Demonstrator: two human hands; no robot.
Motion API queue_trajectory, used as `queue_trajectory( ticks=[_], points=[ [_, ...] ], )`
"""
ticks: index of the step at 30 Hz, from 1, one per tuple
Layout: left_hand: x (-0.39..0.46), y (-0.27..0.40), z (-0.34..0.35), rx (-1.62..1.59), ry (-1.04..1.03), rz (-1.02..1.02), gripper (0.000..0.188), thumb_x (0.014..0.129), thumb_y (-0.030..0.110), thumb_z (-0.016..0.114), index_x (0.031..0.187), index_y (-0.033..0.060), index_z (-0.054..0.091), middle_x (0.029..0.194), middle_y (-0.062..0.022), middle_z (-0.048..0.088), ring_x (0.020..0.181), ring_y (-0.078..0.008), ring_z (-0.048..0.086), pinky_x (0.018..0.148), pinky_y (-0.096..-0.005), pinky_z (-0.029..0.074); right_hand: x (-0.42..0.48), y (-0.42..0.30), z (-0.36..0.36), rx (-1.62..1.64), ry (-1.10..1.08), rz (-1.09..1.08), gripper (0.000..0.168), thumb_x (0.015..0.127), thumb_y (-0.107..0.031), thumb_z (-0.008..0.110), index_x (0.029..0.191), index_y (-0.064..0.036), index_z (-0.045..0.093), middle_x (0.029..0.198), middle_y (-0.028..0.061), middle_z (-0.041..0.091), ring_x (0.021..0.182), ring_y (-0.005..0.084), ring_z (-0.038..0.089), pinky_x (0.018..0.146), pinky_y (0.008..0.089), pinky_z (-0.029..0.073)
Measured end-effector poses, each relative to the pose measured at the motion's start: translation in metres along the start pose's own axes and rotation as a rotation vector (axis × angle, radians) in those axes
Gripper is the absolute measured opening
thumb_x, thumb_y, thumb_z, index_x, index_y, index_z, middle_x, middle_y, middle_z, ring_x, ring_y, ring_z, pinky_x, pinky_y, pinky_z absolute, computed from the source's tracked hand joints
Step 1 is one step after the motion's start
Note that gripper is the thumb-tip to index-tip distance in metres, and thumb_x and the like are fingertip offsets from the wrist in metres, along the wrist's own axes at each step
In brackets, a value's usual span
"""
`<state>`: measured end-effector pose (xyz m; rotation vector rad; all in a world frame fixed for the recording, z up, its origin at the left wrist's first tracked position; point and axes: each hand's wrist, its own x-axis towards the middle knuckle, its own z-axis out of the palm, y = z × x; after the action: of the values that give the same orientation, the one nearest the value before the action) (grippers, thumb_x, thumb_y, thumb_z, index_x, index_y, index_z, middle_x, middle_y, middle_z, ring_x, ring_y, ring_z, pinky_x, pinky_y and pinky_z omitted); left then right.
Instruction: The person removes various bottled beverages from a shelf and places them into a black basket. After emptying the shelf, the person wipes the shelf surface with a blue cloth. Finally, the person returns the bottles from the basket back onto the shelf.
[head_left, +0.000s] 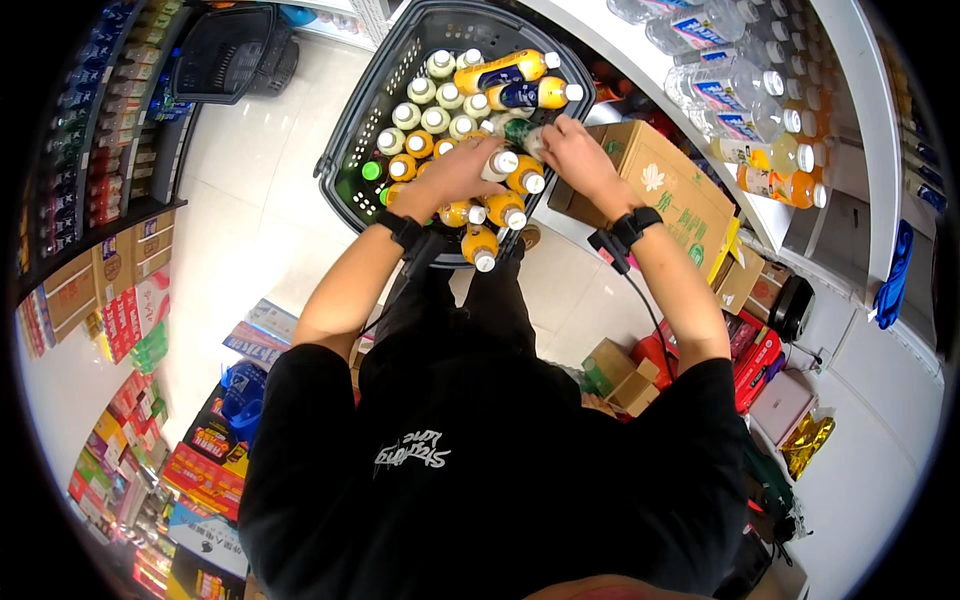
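A dark plastic shopping basket stands before me, filled with drink bottles. White-capped pale bottles stand upright in its far left part, and two orange drink bottles lie across them. Nearer to me are upright or tilted orange bottles and a green-capped bottle. My left hand is spread over the bottles, its fingers beside a white-capped bottle; whether it grips one is unclear. At the basket's right side, my right hand has its fingers closed around a clear bottle with a green label.
A shelf with rows of bottles runs along the right, with a cardboard carton below it. Another dark basket stands at the far left beside a drinks shelf. Boxed goods are stacked at the near left.
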<state>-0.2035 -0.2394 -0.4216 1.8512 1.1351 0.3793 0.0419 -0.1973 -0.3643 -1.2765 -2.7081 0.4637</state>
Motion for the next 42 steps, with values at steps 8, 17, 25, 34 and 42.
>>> queue_trajectory(
  ticks=[8, 17, 25, 34, 42],
  points=[
    [-0.006, -0.006, -0.008, -0.053, -0.219, 0.16, 0.077, 0.072, 0.018, 0.087, 0.139, 0.0081, 0.051, 0.131, -0.0184, 0.06, 0.122, -0.0357, 0.057, 0.102, -0.0415, 0.047, -0.007, -0.015, -0.065, 0.203, -0.186, 0.166, 0.018, 0.09, -0.018, 0.065, 0.095, -0.002, 0.059, 0.093, 0.0187, 0.065, 0.091, 0.0387, 0.065, 0.079, 0.0473, 0.052],
    [-0.005, 0.001, -0.014, 0.178, -0.292, 0.174, 0.072, 0.071, 0.02, 0.086, 0.133, 0.0124, 0.051, 0.123, -0.0175, 0.062, 0.117, -0.0374, 0.058, 0.098, -0.0448, 0.048, -0.07, -0.049, -0.119, 0.219, -0.193, 0.287, 0.021, 0.091, -0.023, 0.065, 0.097, -0.003, 0.06, 0.092, 0.0171, 0.066, 0.09, 0.0382, 0.065, 0.076, 0.047, 0.051],
    [-0.006, 0.011, -0.017, 0.394, -0.244, 0.286, 0.063, 0.071, 0.029, 0.085, 0.12, 0.0084, 0.051, 0.113, -0.0176, 0.065, 0.107, -0.0393, 0.062, 0.089, -0.0458, 0.051, -0.104, -0.055, -0.12, 0.217, -0.137, 0.315, 0.019, 0.089, -0.018, 0.068, 0.1, -0.003, 0.063, 0.081, 0.0148, 0.066, 0.076, 0.0331, 0.066, 0.07, 0.0429, 0.052],
    [-0.004, 0.0, -0.011, 0.274, -0.34, 0.239, 0.069, 0.07, 0.022, 0.088, 0.125, 0.0076, 0.049, 0.114, -0.0197, 0.064, 0.11, -0.0408, 0.06, 0.089, -0.0457, 0.05, -0.115, -0.066, -0.126, 0.219, -0.131, 0.29, 0.021, 0.089, -0.019, 0.068, 0.102, -0.003, 0.063, 0.083, 0.0152, 0.067, 0.077, 0.0337, 0.066, 0.07, 0.043, 0.052],
    [-0.015, 0.014, -0.014, 0.445, -0.228, 0.222, 0.062, 0.07, 0.023, 0.086, 0.117, 0.0072, 0.049, 0.112, -0.0184, 0.065, 0.106, -0.0407, 0.062, 0.087, -0.0476, 0.051, -0.113, -0.075, -0.148, 0.2, -0.191, 0.369, 0.021, 0.089, -0.021, 0.066, 0.099, -0.002, 0.062, 0.096, 0.0172, 0.069, 0.093, 0.0381, 0.066, 0.08, 0.0463, 0.053]
  ],
)
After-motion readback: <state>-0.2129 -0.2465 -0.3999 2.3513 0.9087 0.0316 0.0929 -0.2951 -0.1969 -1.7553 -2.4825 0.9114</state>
